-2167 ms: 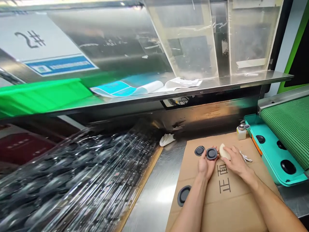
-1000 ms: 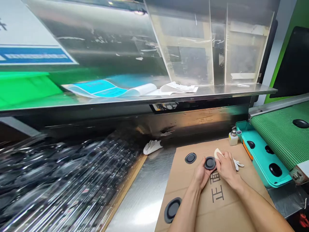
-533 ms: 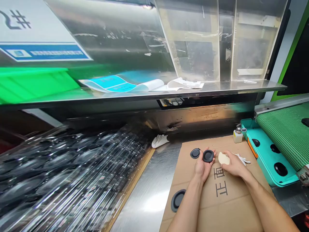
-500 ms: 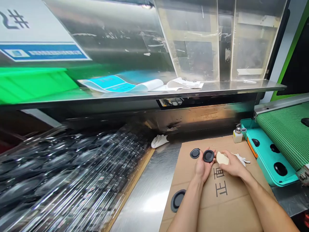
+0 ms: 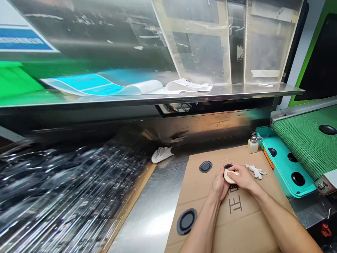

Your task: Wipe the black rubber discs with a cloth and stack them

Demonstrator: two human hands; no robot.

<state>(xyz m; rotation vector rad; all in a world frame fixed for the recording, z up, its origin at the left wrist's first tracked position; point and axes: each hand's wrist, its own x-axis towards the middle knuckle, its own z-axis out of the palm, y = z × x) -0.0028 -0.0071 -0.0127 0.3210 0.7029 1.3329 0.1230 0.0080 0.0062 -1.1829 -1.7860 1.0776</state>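
My left hand [image 5: 220,184] holds a black oval part [image 5: 228,166] above the cardboard sheet [image 5: 205,189]. With its fingers closed on a cream-coloured pad [image 5: 229,176], my right hand [image 5: 242,177] presses the pad against that part and covers most of it. One more black oval piece [image 5: 205,166] lies on the cardboard left of my hands. A larger black piece with a ring [image 5: 186,221] rests near the cardboard's left edge, beside my left forearm.
Trays of dark parts under clear plastic [image 5: 68,200] fill the left. A white glove [image 5: 162,154], a small bottle [image 5: 253,144] and white gloves [image 5: 256,171] lie around. At right are a teal tray [image 5: 283,168] and a green conveyor [image 5: 308,133]; a metal shelf [image 5: 226,92] spans above.
My right hand has brought the pad left onto the black part in my left hand. The view has shifted to the right, and a round part on the conveyor shows more fully.
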